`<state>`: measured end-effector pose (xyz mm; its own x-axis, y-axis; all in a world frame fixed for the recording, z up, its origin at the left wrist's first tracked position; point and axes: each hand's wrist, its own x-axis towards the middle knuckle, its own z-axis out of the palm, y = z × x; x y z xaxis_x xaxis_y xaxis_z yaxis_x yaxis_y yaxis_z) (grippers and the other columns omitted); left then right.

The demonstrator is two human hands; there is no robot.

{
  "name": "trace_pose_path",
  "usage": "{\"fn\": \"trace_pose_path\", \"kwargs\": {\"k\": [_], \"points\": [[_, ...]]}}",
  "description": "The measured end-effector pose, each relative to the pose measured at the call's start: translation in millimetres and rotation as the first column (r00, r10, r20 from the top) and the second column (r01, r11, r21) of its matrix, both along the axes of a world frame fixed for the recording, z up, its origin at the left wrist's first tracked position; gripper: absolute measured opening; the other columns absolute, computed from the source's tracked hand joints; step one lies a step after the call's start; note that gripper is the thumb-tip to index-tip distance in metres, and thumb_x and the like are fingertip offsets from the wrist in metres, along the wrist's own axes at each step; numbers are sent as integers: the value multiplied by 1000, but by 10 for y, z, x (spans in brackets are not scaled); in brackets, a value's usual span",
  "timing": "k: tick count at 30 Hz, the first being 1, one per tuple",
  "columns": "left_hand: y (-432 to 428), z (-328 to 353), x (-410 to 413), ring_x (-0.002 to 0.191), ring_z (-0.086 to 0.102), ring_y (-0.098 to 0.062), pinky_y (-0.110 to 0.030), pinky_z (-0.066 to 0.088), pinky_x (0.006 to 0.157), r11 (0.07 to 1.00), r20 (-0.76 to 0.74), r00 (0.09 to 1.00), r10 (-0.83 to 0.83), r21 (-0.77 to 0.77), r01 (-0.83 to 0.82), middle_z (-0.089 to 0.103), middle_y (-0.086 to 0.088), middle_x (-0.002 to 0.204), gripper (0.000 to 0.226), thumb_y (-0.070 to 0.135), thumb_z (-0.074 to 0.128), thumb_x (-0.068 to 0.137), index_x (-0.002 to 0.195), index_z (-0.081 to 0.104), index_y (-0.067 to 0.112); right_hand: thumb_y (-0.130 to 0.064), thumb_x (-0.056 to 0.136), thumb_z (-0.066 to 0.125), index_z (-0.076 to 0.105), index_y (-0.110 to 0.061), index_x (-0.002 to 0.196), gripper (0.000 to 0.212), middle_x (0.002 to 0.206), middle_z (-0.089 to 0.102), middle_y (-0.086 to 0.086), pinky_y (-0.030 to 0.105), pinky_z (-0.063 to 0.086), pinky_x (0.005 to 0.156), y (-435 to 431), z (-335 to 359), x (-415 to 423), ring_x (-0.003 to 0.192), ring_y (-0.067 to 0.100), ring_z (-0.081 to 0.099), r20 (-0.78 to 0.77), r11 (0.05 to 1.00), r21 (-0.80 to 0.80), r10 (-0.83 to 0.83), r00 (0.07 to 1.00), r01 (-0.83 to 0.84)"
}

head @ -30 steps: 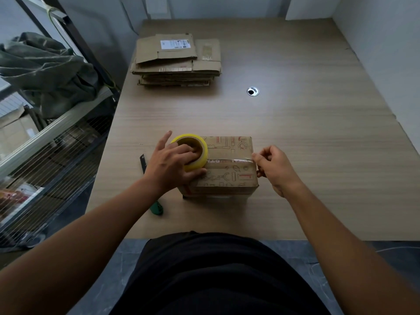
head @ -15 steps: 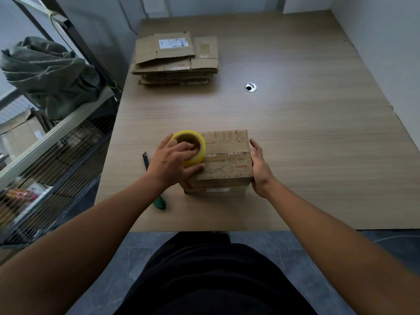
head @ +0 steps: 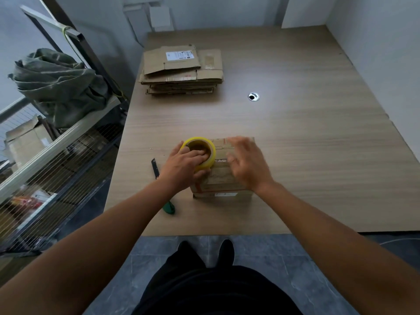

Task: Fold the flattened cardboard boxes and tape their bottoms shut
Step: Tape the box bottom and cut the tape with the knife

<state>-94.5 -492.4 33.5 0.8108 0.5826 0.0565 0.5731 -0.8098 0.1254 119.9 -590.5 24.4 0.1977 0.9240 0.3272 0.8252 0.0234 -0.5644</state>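
1. Earlier at the right side of the box (head: 222, 189), the right hand (head: 246, 165) had shifted onto its top. Its fingers were straight and spread, blurred, seemingly smoothing tape.
2. The left hand (head: 181, 169) gripped the tape roll (head: 211, 155) at the left end of the box, with fingers curled into its core.
3. Only 1 box stood folded, near the front edge of the table (head: 318, 155), and its taping looked almost done. The stack of flattened boxes (head: 181, 71) still waited at the far left.

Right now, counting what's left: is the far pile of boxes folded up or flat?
Flat: the cardboard pile lies in thin sheets on the table, none standing as a box.
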Motion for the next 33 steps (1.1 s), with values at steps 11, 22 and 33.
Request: {"fn": "trace_pose_path", "kwargs": {"k": [11, 22, 33], "points": [[209, 399, -30, 70, 65, -22, -34, 52, 75, 970, 124, 963, -241, -12, 244, 69, 1, 79, 39, 56, 48, 96, 100, 64, 21, -51, 107, 4, -11, -26, 161, 62, 169, -19, -3, 35, -15, 124, 189, -73, -319, 153, 10, -21, 197, 786, -602, -22, 980, 139], [582, 595, -425, 78, 65, -13, -36, 59, 71, 957, 58, 997, 44, -290, -26, 69, 6, 86, 34, 55, 61, 93, 109, 69, 26, -60, 103, 8, -11, -37, 160, 64, 170, -14, -3, 37, -11, 125, 222, -82, -409, 155, 11, -16, 273, 783, -577, -82, 959, 231], [781, 58, -430, 115, 63, -21, -40, 55, 90, 889, -80, 986, 148, -425, -168, 68, -1, 128, 65, 74, 58, 85, 133, 62, 30, -68, 99, 11, -15, -49, 156, 66, 170, -14, -3, 37, -10, 126, 274, -122, -415, 155, 13, -15, 378, 760, -570, -92, 921, 310]]}}
